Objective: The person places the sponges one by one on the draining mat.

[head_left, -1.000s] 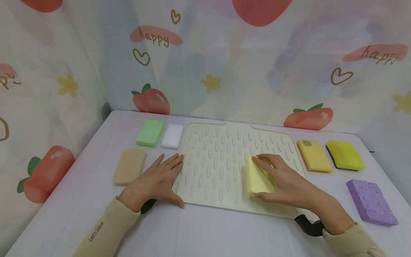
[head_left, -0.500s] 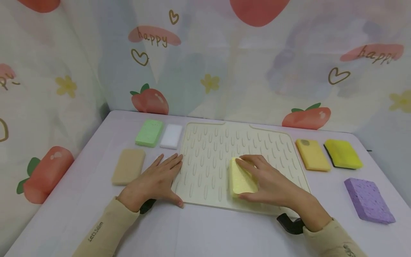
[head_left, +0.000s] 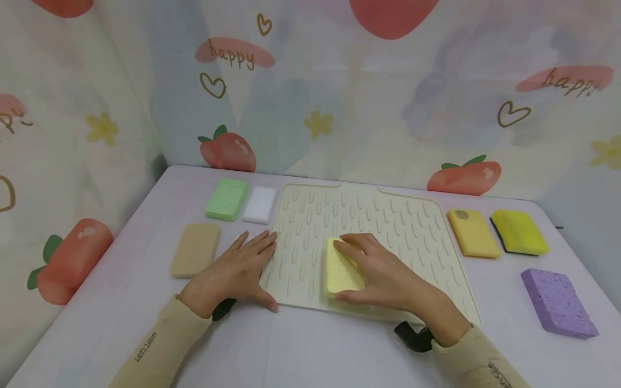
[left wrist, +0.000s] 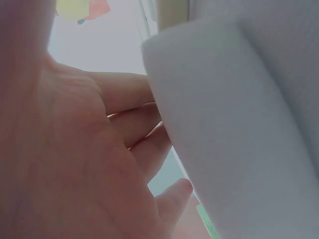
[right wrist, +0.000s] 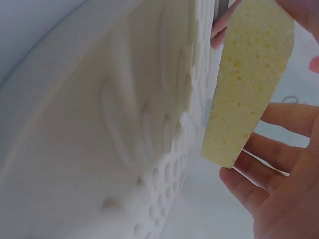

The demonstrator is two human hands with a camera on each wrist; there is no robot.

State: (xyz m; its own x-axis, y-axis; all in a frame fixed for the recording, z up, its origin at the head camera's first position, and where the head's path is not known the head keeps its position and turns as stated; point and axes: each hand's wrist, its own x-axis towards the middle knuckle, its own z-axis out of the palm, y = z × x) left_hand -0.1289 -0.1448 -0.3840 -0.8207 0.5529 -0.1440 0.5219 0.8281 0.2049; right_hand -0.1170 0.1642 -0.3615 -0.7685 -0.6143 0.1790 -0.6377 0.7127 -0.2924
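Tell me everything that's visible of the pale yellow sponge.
The pale yellow sponge is a thick, porous, foam-like block dotted with small holes, its corners slightly rounded; damp or dry doesn't show. It is over the cream ribbed mat, one broad face upward. The right hand grips it, thumb at the near end, fingers at the far end. Whether its underside meets the mat is unclear.

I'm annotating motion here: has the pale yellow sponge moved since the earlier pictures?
Yes: held by the right hand, the pale yellow sponge has moved left across the ridged mat, closer to the left hand.
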